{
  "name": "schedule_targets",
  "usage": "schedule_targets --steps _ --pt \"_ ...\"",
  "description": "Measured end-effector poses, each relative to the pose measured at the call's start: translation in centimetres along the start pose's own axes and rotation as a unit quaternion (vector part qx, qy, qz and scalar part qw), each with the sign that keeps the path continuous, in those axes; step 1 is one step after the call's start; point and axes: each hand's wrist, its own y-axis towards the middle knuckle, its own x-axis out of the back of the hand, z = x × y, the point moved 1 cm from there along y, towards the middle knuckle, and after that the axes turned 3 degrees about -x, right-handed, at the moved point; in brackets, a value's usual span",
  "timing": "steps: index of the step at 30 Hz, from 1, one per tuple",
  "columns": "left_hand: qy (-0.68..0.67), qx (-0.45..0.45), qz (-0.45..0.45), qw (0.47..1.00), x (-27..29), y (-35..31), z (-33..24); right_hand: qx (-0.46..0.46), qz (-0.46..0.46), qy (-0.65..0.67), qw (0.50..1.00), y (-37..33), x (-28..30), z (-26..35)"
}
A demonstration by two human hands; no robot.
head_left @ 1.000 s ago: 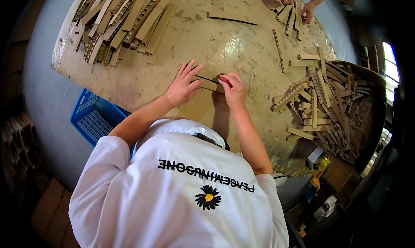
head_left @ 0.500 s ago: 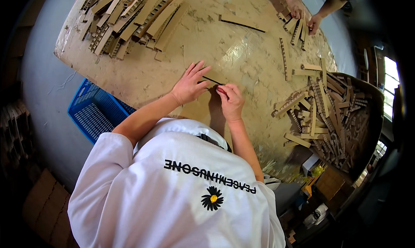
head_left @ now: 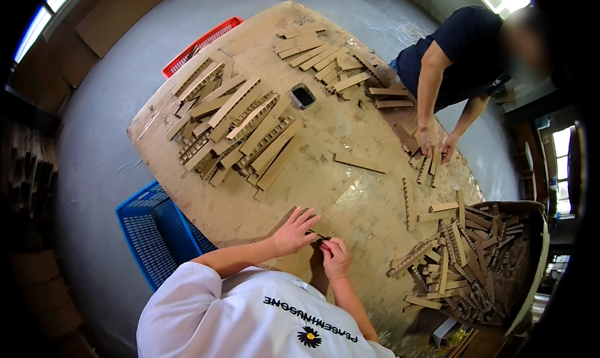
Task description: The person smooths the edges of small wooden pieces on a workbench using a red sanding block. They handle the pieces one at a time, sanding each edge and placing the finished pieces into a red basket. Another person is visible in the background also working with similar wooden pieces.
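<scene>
My left hand [head_left: 295, 232] rests on the brown tabletop [head_left: 300, 192] with its fingers spread. Just to its right, my right hand [head_left: 335, 258] is pinched closed near a thin dark edge running between the two hands. What the right fingers hold is hidden and too small to name. Ahead and to the left of my hands lies a large pile of cardboard strips [head_left: 234, 124]. A single strip [head_left: 359, 164] lies farther off on the table.
A co-worker [head_left: 453, 64] leans over the table's right side, hands on several strips. A large bin of strips [head_left: 494, 258] stands at right. Blue baskets [head_left: 147, 233] sit left of the table, a red basket [head_left: 203, 45] beyond. A small dark container [head_left: 303, 96] stands among strips.
The view has tilted up, showing more of the far table and the co-worker. My hands stay close together in much the same pose.
</scene>
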Motion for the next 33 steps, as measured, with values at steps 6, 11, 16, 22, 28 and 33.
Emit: schedule_targets --steps 6,11,16,22,28,33 --pt "-0.001 -0.017 0.038 0.999 0.2 0.6 0.4 -0.006 0.005 -0.003 1.000 -0.2 -0.2 0.4" --pt "-0.015 -0.043 0.069 0.997 0.2 1.1 1.2 -0.009 -0.011 0.001 1.000 -1.0 -0.7 -0.1" --pt "-0.023 -0.067 0.071 0.995 0.4 1.9 1.4 0.016 -0.009 -0.025 1.000 -0.4 -0.9 -1.2" --pt "-0.002 -0.028 0.004 1.000 4.3 1.3 5.1 -0.084 -0.129 0.141 0.978 -1.5 2.1 2.1" --pt "0.172 0.024 -0.171 0.970 9.9 11.6 6.1 -0.201 -0.264 0.133 0.934 -10.7 6.3 0.1" --pt "-0.091 0.069 0.070 0.991 -3.9 24.7 0.1 -0.305 -0.282 0.216 0.884 -18.4 4.7 -2.0"
